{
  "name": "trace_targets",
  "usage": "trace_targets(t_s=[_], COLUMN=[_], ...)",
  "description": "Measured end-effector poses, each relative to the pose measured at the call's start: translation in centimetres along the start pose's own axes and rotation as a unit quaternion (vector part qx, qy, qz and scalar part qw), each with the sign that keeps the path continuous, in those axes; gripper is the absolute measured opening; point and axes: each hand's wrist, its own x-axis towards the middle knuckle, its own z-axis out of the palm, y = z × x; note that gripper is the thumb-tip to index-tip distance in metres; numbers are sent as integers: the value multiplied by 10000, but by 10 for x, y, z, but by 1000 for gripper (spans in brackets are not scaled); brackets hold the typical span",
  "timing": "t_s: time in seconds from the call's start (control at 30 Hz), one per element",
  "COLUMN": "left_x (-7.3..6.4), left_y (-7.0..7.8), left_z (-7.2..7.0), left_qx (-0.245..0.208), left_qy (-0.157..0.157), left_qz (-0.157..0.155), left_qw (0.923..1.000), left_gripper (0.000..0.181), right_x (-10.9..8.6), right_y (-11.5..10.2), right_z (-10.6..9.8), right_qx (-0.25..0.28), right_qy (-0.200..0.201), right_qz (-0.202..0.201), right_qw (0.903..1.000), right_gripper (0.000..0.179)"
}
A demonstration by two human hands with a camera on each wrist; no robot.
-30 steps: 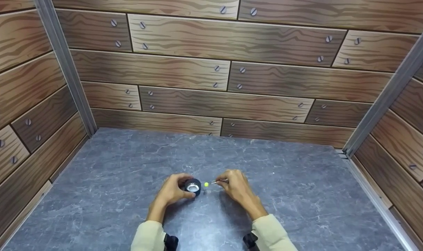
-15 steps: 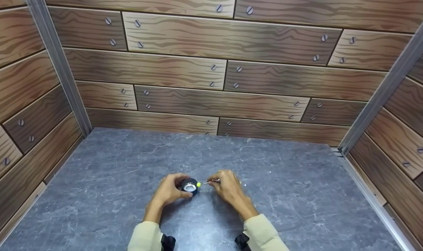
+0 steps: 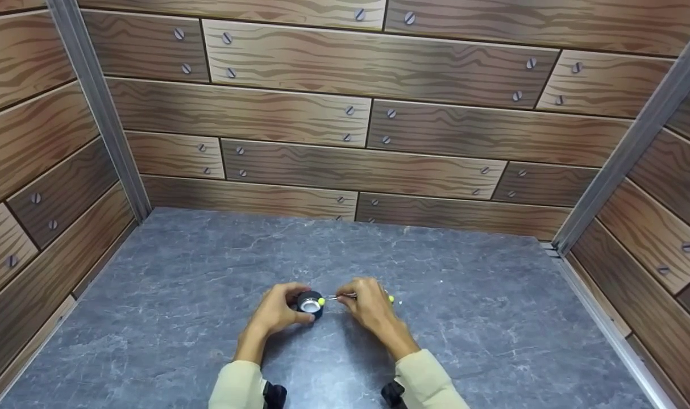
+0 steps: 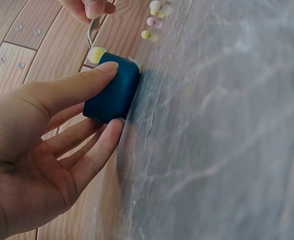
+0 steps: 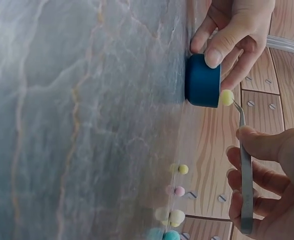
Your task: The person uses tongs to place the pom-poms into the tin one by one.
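My left hand [image 3: 275, 311] grips a small dark blue cup [image 4: 117, 95], thumb on one side and fingers round the other. The cup stands upright on the grey marbled table, its silvery inside visible from above in the head view. Between thumb and fingers, my right hand [image 3: 372, 305] pinches metal tweezers [image 5: 246, 187] with bent tips. A fuzzy yellow ball [image 5: 227, 97] is at those tips, right at the cup's rim on the side toward my right hand.
Past my right hand lie several small balls on the table [image 3: 470, 329], among them a yellow ball [image 5: 183, 169], a pink ball [image 5: 179, 191], a cream ball [image 5: 177, 217] and a teal ball [image 5: 171, 235]. Wood-patterned walls [image 3: 288, 122] with metal corner posts surround the table.
The right hand has moved left with the tweezers, bringing the yellow ball from beside the cup to its rim. The left hand keeps its grip. Another yellow ball now shows behind the right hand.
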Motion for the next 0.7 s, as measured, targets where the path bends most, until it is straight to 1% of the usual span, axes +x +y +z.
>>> trace_targets(t_s=[0.13,0.3,0.47,0.7], left_x=[0,0,0,0], left_y=[0,0,0,0], left_z=[0,0,1,0], left_qx=[40,110,105,76], left_qy=[-3,39,12,63], left_qz=[-17,-42,-61,61], left_qw=[10000,9999,9999,9999], left_gripper=[58,58,59,58], right_x=[0,1,-1,-3], right_y=[0,-1,-1,2], right_z=[2,5,7,3], right_qx=[-52,-52,-84,-102], right_qy=[14,83,22,40], right_qz=[69,-9,4,95], right_qw=[10000,10000,10000,9999], right_gripper=[7,6,7,7])
